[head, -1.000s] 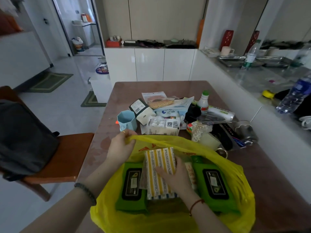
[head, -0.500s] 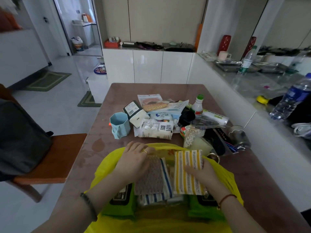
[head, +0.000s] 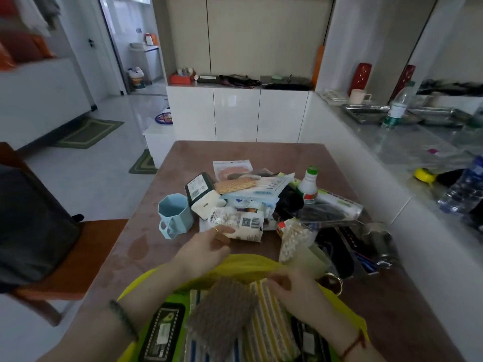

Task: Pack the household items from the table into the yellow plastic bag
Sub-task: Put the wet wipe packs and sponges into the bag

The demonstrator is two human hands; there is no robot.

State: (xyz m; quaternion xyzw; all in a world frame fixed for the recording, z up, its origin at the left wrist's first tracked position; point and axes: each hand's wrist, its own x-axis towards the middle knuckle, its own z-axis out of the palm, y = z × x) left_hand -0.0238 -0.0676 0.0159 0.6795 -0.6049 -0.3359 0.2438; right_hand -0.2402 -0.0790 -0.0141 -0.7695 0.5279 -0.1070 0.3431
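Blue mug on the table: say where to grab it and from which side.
Take the blue mug by its handle, coming from the near left. It stands upright with the handle turned towards the person, and the pile of packets crowds its right side.

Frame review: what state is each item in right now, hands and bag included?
yellow plastic bag, mouth open, partly packed
striped pack, inside the bag
white packet, lying on the table
left hand, fingers touching white packet, grip unclear
right hand, fingers curled over striped pack
blue mug, upright, empty
green-capped bottle, upright, capped
wipes pack, in the bag, lid shut
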